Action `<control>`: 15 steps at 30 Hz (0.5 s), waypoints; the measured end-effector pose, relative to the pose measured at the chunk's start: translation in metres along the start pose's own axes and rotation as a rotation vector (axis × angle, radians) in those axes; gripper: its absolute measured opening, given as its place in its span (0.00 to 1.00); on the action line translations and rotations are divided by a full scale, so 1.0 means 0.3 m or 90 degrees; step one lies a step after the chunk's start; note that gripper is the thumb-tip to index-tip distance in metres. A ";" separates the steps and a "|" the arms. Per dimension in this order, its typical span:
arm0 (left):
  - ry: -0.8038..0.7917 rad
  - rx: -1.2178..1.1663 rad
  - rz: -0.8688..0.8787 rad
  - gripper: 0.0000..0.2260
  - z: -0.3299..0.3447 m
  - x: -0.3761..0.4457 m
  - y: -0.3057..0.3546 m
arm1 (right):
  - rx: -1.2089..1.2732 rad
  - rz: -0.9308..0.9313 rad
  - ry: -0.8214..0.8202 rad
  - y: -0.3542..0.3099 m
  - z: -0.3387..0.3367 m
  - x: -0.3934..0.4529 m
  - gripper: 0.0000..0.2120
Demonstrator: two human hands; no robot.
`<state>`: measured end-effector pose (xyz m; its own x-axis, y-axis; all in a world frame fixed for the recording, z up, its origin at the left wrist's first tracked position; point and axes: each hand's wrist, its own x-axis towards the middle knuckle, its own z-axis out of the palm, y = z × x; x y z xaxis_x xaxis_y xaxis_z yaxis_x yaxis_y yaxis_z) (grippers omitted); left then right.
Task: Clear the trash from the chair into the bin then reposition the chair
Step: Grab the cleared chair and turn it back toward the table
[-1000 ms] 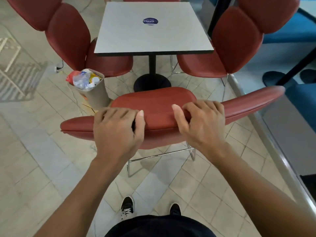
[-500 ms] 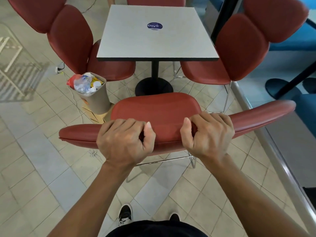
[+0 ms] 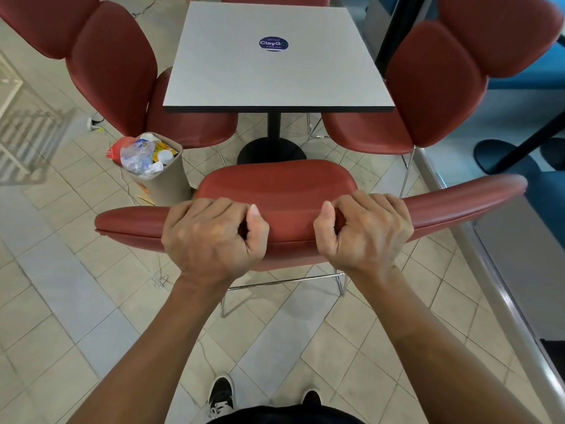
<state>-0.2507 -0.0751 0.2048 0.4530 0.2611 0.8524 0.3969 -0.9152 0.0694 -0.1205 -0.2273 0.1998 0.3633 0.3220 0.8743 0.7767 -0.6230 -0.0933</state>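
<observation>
A red padded chair [image 3: 287,191] stands right in front of me, its seat facing the table. My left hand [image 3: 211,237] grips the top edge of its backrest left of centre. My right hand [image 3: 365,231] grips the same edge right of centre, fingers curled over the front. The seat shows no trash on it. A beige bin [image 3: 166,182] stands on the floor left of the chair, filled with plastic bottles, cups and wrappers.
A square grey table [image 3: 275,75] on a black pedestal stands just beyond the chair. Red chairs flank it on the left [image 3: 116,75] and right [image 3: 434,87]. A metal-edged ledge [image 3: 501,289] runs along the right. A white cord lies on the tiled floor.
The chair with both hands on its backrest sits closer to the table than before. My fingers have curled tighter round the backrest edge. The bin has not moved.
</observation>
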 end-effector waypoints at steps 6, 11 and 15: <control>0.001 0.001 0.010 0.15 0.067 0.034 -0.013 | 0.002 -0.007 0.000 0.026 0.065 0.038 0.19; 0.004 0.000 0.019 0.15 0.121 0.067 -0.037 | -0.005 -0.004 -0.002 0.034 0.118 0.066 0.19; 0.015 0.003 0.022 0.16 0.163 0.093 -0.051 | -0.007 0.000 0.005 0.038 0.157 0.088 0.19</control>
<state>-0.2052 -0.0387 0.2022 0.4479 0.2224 0.8660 0.3856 -0.9219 0.0373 -0.0777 -0.1925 0.1996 0.3599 0.3164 0.8777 0.7708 -0.6309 -0.0886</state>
